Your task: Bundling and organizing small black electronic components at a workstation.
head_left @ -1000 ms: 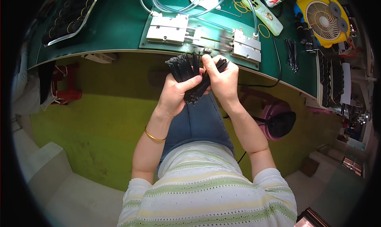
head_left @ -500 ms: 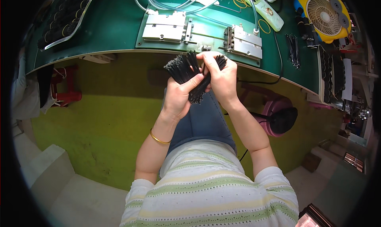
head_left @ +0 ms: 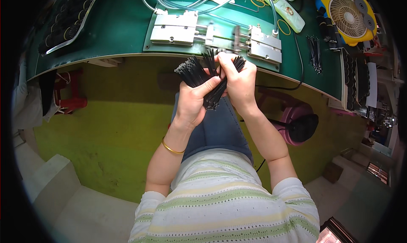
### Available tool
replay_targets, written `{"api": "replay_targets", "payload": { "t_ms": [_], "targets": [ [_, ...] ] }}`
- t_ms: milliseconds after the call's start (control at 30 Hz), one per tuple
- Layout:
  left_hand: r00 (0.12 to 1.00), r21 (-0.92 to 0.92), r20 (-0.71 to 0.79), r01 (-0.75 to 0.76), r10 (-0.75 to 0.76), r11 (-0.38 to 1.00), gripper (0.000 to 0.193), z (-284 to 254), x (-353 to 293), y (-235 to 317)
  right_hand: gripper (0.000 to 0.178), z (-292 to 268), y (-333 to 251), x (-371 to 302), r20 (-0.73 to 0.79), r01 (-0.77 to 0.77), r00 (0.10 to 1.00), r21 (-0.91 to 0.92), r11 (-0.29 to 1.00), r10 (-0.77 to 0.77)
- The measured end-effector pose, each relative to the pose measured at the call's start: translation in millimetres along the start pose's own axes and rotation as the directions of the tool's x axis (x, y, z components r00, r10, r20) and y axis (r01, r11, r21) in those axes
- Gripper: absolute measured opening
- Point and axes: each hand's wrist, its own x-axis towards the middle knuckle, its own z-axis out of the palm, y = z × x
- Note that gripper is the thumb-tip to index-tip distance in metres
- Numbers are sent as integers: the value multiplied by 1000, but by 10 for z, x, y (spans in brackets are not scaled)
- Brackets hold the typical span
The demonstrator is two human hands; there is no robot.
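Note:
My left hand (head_left: 191, 99) is closed round a thick bundle of thin black wire-like pieces (head_left: 191, 71), with its thumb across them. The ends fan out up and to the left. My right hand (head_left: 240, 79) is closed on a smaller bunch of the same black pieces (head_left: 239, 64), its thumb and index finger pinched together at the top. A few pieces stand upright between the hands. The two bunches meet below the thumbs. Just beyond the hands, a left metal pneumatic slide (head_left: 174, 28) and a right one (head_left: 265, 45) face each other, their inner jaws blurred.
Clear air tubes (head_left: 178, 5) run over the green table (head_left: 114, 26). To the right lie a phone (head_left: 284, 11), loose black pieces (head_left: 314, 54) and a yellow fan (head_left: 347, 16). Black bundles (head_left: 68, 20) fill a tray at left. A pink stool (head_left: 292, 128) stands below the table.
Both slides' inner jaws have moved out toward each other. My hands stay nearly in place, still holding the black pieces; a few pieces between them stand slightly higher.

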Motion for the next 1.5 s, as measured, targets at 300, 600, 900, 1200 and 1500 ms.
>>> {"api": "replay_targets", "payload": {
  "t_ms": [300,600,900,1200,1500],
  "targets": [
    [1000,0,9,-18,18,1000,15,28,15,-18,19,-26,5,28,13,-52,999,88,995,51],
    [999,91,48,15,-19,996,19,49,-42,92,24,30,-7,-24,-40,89,995,2,996,-89],
    [1000,144,-23,8,-5,990,16,27,-66,89,22,44,-14,-66,-18,198,980,-58,978,-200],
    [1000,112,9,5,-6,994,13,13,-36,52,15,-1,37,-20,-61,107,992,-29,994,-108],
    [1000,88,24,6,-8,996,13,27,-6,26,16,-13,66,20,-53,89,995,20,996,-87]
  ]
}}
